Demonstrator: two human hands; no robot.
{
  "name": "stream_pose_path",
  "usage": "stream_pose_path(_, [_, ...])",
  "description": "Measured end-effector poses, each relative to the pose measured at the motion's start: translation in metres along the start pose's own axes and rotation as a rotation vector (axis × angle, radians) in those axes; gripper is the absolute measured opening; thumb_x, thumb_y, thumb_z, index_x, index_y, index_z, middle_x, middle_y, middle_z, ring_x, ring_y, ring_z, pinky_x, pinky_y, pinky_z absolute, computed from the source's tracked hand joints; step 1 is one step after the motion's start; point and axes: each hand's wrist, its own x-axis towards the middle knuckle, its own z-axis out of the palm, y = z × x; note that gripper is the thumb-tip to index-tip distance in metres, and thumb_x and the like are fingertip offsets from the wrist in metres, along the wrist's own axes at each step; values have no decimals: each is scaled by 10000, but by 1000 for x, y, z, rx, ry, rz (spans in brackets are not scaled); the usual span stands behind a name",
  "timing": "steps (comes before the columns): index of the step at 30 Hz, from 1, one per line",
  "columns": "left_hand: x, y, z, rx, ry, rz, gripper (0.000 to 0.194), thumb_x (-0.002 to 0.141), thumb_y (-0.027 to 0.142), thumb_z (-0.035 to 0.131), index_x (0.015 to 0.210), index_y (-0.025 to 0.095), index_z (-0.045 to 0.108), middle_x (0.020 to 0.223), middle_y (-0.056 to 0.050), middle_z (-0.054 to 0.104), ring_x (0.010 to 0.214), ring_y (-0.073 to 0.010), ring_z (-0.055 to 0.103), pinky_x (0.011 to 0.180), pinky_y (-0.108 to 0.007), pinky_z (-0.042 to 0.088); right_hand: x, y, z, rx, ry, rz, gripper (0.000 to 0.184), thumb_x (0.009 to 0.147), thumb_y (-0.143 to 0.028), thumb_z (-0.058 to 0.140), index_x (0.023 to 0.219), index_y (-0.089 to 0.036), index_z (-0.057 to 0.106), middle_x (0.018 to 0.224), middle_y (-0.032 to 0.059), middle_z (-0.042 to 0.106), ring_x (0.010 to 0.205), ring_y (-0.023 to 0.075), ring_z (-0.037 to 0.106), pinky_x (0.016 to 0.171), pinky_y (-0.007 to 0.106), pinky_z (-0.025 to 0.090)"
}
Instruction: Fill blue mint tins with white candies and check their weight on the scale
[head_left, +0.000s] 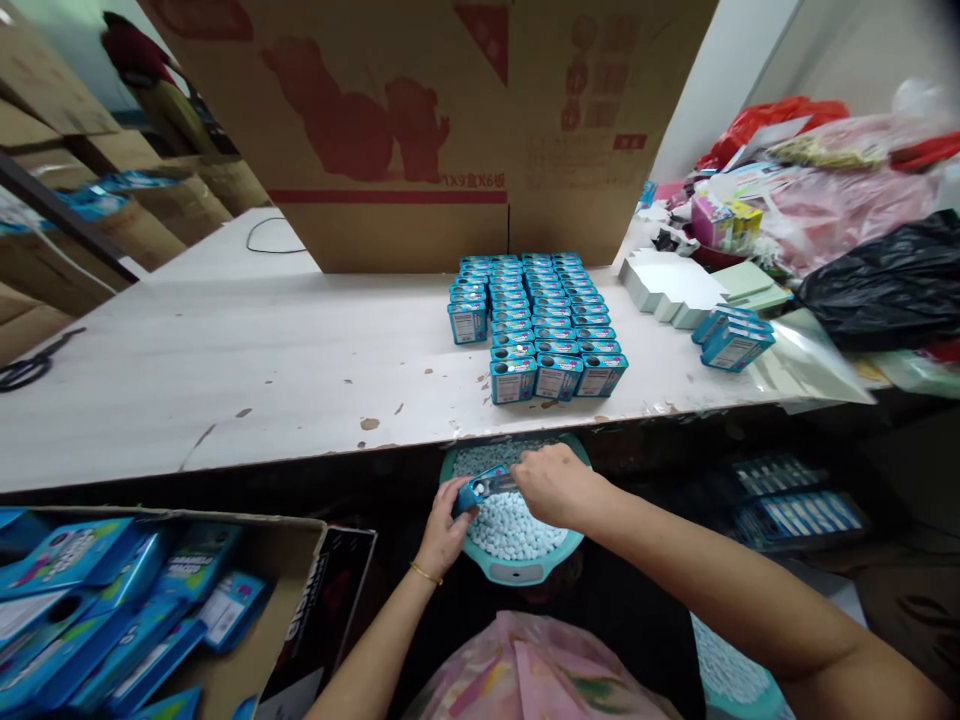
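Observation:
My left hand [442, 535] is closed around a small blue box [467, 496], tilted with its opening toward the right. Small white pieces show at the mouth of the box. My right hand [555, 487] grips a scoop [498, 484] that looks clear or metallic, its front end at the box opening. Both hands are over a teal basin [517, 573] filled with small white pellets [510, 525]. On the table [337, 350] beyond them, rows of similar blue boxes [551, 335] stand upright.
A carton of blue boxes [307, 545] is at lower left. A large cardboard box [480, 225] stands behind the rows. White card stacks [667, 285], blue boxes [731, 340] and a black bag [885, 280] lie at right. Scissors [34, 368] are far left; a person [161, 90] is behind.

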Motion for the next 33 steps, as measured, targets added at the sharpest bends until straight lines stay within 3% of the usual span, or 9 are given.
stream_pose_path(8, [26, 47, -48, -114, 56, -2, 345, 700, 242, 506, 1039, 179, 487, 1020, -52, 539, 967, -188, 487, 890, -344, 340, -39, 66, 5, 472, 355, 74, 321, 807, -293, 397, 1100, -219, 506, 1019, 40, 585, 913, 156, 535, 796, 262, 398])
stream_pose_path(12, [99, 50, -60, -205, 124, 24, 394, 685, 252, 511, 1064, 155, 476, 1047, -63, 556, 968, -185, 501, 872, -333, 364, -59, 83, 42, 689, 373, 189, 324, 807, -336, 399, 1076, -211, 529, 934, 46, 607, 834, 156, 560, 745, 262, 431])
stream_pose_path(17, [210, 35, -44, -135, 174, -8, 426, 651, 214, 524, 1067, 129, 489, 986, -77, 602, 915, -192, 543, 836, -350, 399, -68, 64, 78, 823, 320, 265, 341, 799, -374, 407, 1063, -214, 550, 980, 52, 606, 896, 169, 557, 782, 254, 438])
stream_pose_path(21, [248, 34, -36, -87, 291, -56, 557, 609, 158, 566, 1148, 110, 432, 1139, -147, 509, 1055, -253, 463, 890, -392, 346, -63, 53, 92, 855, 296, 301, 349, 782, -392, 428, 1053, -222, 567, 1018, 45, 604, 926, 176, 556, 798, 250, 443])
stream_pose_path(25, [204, 23, -82, -15, 450, -62, 546, 658, 217, 544, 1178, 145, 398, 1260, -138, 382, 1119, -229, 404, 873, -342, 370, -56, 60, 115, 837, 274, 305, 359, 769, -398, 441, 1047, -212, 571, 1055, 46, 590, 960, 190, 543, 835, 282, 430])
stream_pose_path(28, [119, 2, -156, 186, 661, 31, 434, 704, 307, 495, 1112, 170, 442, 1172, -106, 454, 1008, -178, 488, 822, -304, 405, -51, 69, 145, 825, 220, 302, 392, 741, -424, 466, 1055, -210, 562, 1080, 40, 577, 980, 198, 533, 855, 297, 418])
stream_pose_path(30, [48, -13, -204, 373, 828, -130, 396, 729, 373, 437, 1046, 137, 460, 1009, -106, 537, 873, -167, 542, 763, -308, 430, -49, 73, 164, 820, 176, 292, 428, 713, -457, 484, 1054, -210, 562, 1078, 39, 578, 975, 206, 537, 843, 297, 428])
stream_pose_path(32, [-23, -28, -236, 546, 719, -414, 424, 754, 422, 354, 1031, 115, 451, 891, -95, 570, 794, -170, 557, 717, -317, 439, -45, 76, 179, 813, 141, 276, 456, 688, -492, 492, 1038, -212, 572, 1061, 40, 588, 959, 217, 547, 821, 299, 442])
stream_pose_path(33, [-56, -35, -243, 609, 493, -556, 438, 754, 436, 337, 1024, 111, 454, 867, -91, 578, 784, -172, 559, 711, -310, 437, -43, 76, 183, 808, 126, 269, 466, 676, -508, 493, 1026, -213, 580, 1050, 39, 594, 951, 223, 551, 812, 301, 446])
